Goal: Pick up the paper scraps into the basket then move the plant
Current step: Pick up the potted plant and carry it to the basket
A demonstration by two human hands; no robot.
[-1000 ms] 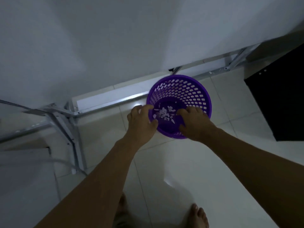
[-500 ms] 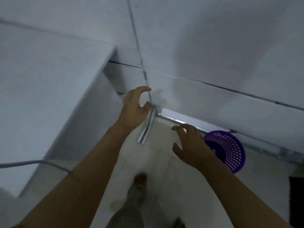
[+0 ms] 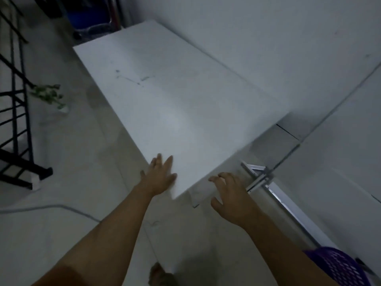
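Note:
The purple perforated basket (image 3: 338, 265) stands on the floor at the bottom right, half cut off by the frame edge; its inside is hidden. A small green plant (image 3: 48, 94) in a white pot sits on the floor at the far left, next to a black rack. My left hand (image 3: 159, 176) is open, fingers spread, at the near corner of a white table (image 3: 165, 96). To its right, my right hand (image 3: 231, 195) hovers open with curled fingers just off the table's near edge. Both hands hold nothing.
A black metal rack (image 3: 16, 112) stands at the left. A grey cable (image 3: 51, 207) runs across the floor tiles. A metal table frame (image 3: 259, 178) shows under a second white tabletop (image 3: 340, 157) on the right. My bare foot (image 3: 160, 275) is at the bottom.
My hands left the basket's rim and rose to the table corner. The view swung left, so the basket slid to the bottom right and the plant came into sight.

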